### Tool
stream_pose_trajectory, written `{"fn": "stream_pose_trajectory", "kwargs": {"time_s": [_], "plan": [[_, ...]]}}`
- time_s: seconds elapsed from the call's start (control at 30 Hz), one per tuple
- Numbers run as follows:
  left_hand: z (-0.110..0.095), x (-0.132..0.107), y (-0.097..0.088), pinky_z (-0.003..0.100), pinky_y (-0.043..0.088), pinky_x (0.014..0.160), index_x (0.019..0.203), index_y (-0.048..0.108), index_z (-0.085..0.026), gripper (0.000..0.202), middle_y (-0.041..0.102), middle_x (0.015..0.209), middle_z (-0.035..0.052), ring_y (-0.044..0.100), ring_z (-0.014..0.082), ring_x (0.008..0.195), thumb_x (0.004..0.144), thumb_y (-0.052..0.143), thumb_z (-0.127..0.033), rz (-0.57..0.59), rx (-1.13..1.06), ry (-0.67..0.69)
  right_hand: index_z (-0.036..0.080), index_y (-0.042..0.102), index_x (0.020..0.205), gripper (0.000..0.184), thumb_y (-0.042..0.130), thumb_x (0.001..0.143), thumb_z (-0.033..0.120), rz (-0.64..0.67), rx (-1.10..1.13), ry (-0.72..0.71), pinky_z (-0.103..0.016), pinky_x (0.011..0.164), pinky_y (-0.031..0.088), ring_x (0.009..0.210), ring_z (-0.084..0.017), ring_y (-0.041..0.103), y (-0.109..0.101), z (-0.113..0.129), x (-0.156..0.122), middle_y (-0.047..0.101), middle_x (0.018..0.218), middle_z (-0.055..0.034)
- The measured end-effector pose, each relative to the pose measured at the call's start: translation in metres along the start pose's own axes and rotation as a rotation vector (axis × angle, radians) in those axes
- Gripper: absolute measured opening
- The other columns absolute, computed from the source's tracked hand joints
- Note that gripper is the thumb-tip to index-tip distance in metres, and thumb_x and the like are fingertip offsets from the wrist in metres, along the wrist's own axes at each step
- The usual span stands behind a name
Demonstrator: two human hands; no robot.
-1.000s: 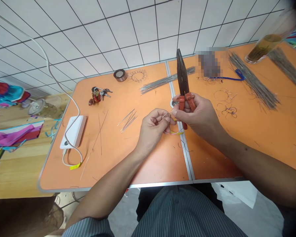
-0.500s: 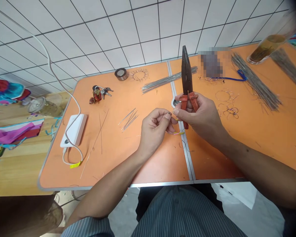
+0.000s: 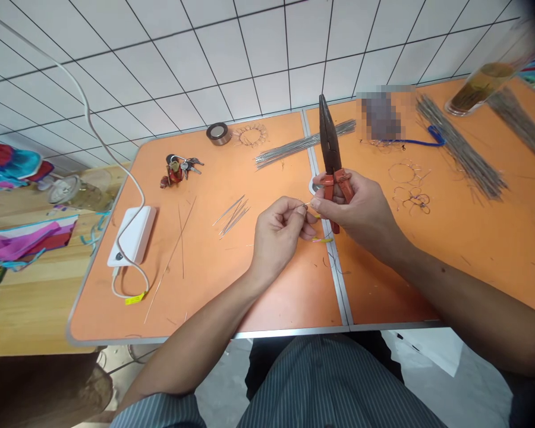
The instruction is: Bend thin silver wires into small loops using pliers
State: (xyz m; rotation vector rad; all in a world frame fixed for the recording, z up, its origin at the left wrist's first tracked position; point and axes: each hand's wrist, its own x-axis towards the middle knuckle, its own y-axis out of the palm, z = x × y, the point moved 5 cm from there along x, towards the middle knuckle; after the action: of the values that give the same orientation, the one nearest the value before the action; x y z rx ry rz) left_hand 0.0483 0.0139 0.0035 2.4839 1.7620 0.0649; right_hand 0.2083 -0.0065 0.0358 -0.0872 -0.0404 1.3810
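Over the table [image 3: 294,291], right hand [image 3: 361,217] grips upright needle-nose pliers [image 3: 329,142] pointing away, left hand [image 3: 279,235] pinching wire [image 3: 305,205].

Garment on record: a grey-blue shirt [image 3: 330,386] with fine vertical pinstripes. The left sleeve [image 3: 158,413] is of the same striped cloth, its edge ending well above the wrist. Forearms, left hand [image 3: 276,235] and right hand [image 3: 361,214] are bare — dark fabric [image 3: 267,362] shows past the shirt, garment type undetermined.
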Motion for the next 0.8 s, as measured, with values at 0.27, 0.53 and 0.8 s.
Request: {"fn": "stream_pose_trajectory", "kwargs": {"time_s": [0.27, 0.53, 0.8], "plan": [[0.007, 0.003, 0.000, 0.027, 0.066, 0.065, 0.087, 0.069, -0.018, 0.017, 0.081, 0.084, 0.0049, 0.073, 0.0125, 0.062, 0.100, 0.071, -0.029, 0.013, -0.007, -0.045, 0.020, 0.068, 0.109, 0.028, 0.083, 0.087, 0.031, 0.001, 0.013, 0.008, -0.027, 0.049, 0.046, 0.062, -0.014, 0.060, -0.004, -0.007, 0.004, 0.065, 0.080, 0.0008], [0.007, 0.004, -0.001, 0.026, 0.065, 0.062, 0.089, 0.068, -0.017, 0.014, 0.080, 0.085, 0.0054, 0.073, 0.0122, 0.061, 0.101, 0.063, -0.022, 0.026, 0.029, -0.082, 0.021, 0.068, 0.107, 0.026, 0.084, 0.087, 0.022, 0.012, -0.012, 0.035, -0.026, 0.044, 0.043, 0.062, -0.015, 0.059, -0.010, -0.003, 0.006, 0.066, 0.079, 0.0000], [0.008, 0.004, -0.001, 0.025, 0.065, 0.062, 0.089, 0.069, -0.017, 0.014, 0.079, 0.083, 0.0047, 0.073, 0.0125, 0.063, 0.099, 0.065, -0.025, 0.048, 0.057, -0.082, 0.022, 0.066, 0.097, 0.019, 0.082, 0.087, 0.018, 0.117, -0.100, 0.009, -0.027, 0.052, 0.044, 0.063, -0.013, 0.057, -0.022, 0.005, 0.013, 0.068, 0.080, -0.0005]]}}
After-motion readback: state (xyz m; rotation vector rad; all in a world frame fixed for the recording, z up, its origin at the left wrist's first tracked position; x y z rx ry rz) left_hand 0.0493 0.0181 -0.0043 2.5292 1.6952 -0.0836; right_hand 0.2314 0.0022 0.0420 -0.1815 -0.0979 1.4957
